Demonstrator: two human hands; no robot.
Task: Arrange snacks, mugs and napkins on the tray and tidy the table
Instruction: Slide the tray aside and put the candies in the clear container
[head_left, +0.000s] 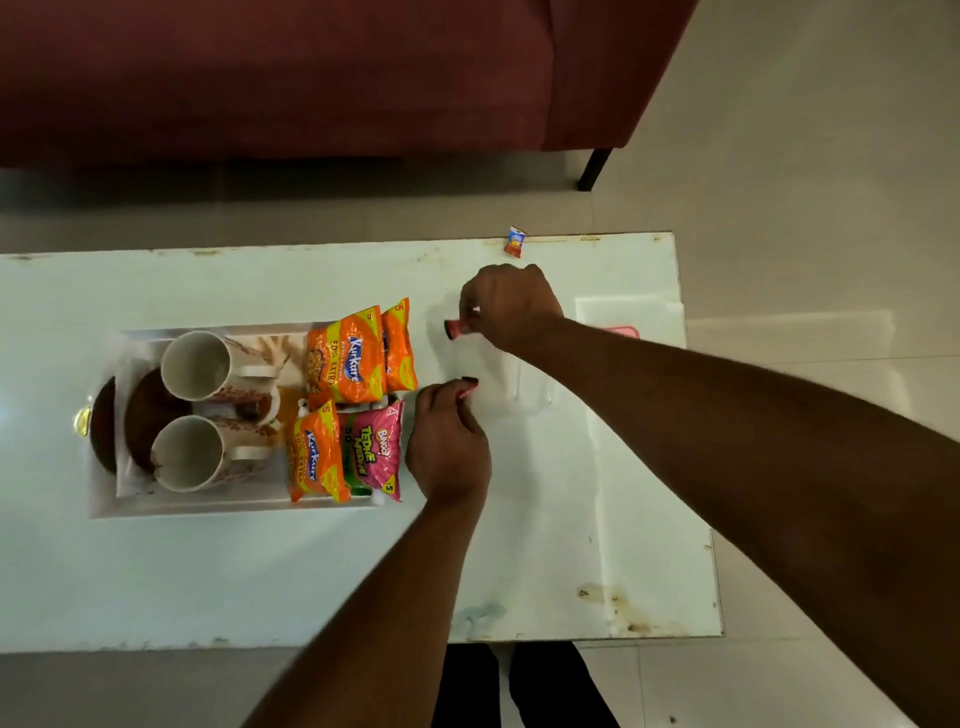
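A white tray (234, 509) sits on the left of the table. It holds two cream mugs (200, 366) (189, 454) lying on their sides, three orange Kurkure packets (345, 358) (399, 345) (314, 454) and a pink Bingo packet (376, 452). Just right of the tray lies a thin white napkin (530, 387), hard to tell from the tabletop. My right hand (511, 306) pinches its far left corner. My left hand (449, 447) pinches its near left corner. Both show red fingernails.
Brown round plates (143, 410) lie under the mugs at the tray's left end. A small orange wrapper (515, 242) lies at the table's far edge. A white sheet (628, 312) and a pink object (623, 331) sit at the right end. A maroon sofa (311, 78) stands behind the table.
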